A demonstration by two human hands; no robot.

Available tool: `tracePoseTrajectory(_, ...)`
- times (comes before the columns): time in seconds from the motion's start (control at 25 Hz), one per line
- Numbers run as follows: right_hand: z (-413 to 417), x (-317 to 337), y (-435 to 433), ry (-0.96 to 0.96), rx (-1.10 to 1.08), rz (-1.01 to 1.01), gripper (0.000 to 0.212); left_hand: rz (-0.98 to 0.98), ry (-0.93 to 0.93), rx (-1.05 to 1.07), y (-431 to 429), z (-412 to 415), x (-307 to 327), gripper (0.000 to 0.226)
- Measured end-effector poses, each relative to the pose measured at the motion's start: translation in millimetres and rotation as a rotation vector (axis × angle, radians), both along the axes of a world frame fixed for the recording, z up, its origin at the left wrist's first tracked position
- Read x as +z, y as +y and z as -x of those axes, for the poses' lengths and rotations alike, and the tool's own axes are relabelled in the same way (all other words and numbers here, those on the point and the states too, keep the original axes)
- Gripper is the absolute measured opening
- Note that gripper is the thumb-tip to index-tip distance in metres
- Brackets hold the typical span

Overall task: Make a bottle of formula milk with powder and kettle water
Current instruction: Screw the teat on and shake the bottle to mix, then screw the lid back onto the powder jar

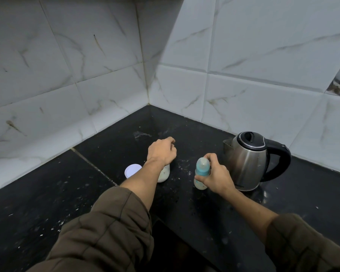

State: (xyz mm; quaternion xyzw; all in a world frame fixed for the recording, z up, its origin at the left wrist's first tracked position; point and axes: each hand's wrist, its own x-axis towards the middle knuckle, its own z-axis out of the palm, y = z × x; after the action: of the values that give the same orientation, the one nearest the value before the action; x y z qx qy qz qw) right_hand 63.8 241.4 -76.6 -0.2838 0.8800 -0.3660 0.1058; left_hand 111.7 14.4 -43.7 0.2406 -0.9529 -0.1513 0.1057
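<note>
We look down into a tiled corner where a black table (pixel 185 209) meets marble-patterned wall tiles (pixel 243 55). Our right hand (pixel 214 176) is wrapped around a small baby bottle (pixel 202 173), which stands upright on the table with a pale, milky fill in its lower part, a blue collar and a clear cap over the teat. The thumb lies across the bottle's lower body and the fingertips curl over its top. Just to the right of that hand stands a stainless steel kettle (pixel 247 163) with a black lid and black handle, its spout turned towards the corner.

Our left hand (pixel 162 151) hangs loosely curled above a clear jar (pixel 164 174) of pale powder, which stands on the table partly hidden by the wrist; we cannot tell whether the fingers pinch anything. The jar's mouth is hidden too. A round white lid (pixel 132 170) lies flat on the table just left of the jar, partly covered by the forearm. Both arms wear dark olive sleeves (pixel 106 232) pushed back from the wrists. White specks are scattered over the table's dark surface.
</note>
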Motion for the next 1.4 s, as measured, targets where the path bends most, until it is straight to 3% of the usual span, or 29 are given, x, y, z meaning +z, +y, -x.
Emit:
tracePoseTrajectory(0.36, 3.1, -6.3, 4.8, -0.025, 0.009, -0.109, 0.074, -0.009, -0.019, 0.027, -8.3, -4.6, -2.4, 0.037)
tracePoseTrajectory(0.52, 0.4, 8.0, 7.5, 0.116, -0.01, -0.099, 0.077, -0.013, 0.012, 0.043, -14.0, -4.0, 2.4, 0.036)
tracePoseTrajectory(0.68, 6.8, 42.9, -17.0, 0.419, -0.072, 0.167, 0.048, -0.013, 0.061, 0.073, -32.2, -8.8, 15.5, 0.036)
tracePoseTrajectory(0.8, 6.5, 71.3, -66.4, 0.488, 0.021, 0.223, 0.031, -0.01, 0.102, 0.107, -50.6, -18.9, 25.7, 0.036)
tracePoseTrajectory(1.0, -9.5, 78.2, -166.2, 0.462, 0.343, -0.164, 0.026, -0.012, 0.125, 0.191, -97.8, -48.2, 26.3, 0.036)
tracePoseTrajectory(1.4, -38.3, 13.6, -280.8, 0.415, 0.749, -0.733, 0.065, -0.065, 0.061, 0.275, -180.7, -81.0, -7.0, 0.035)
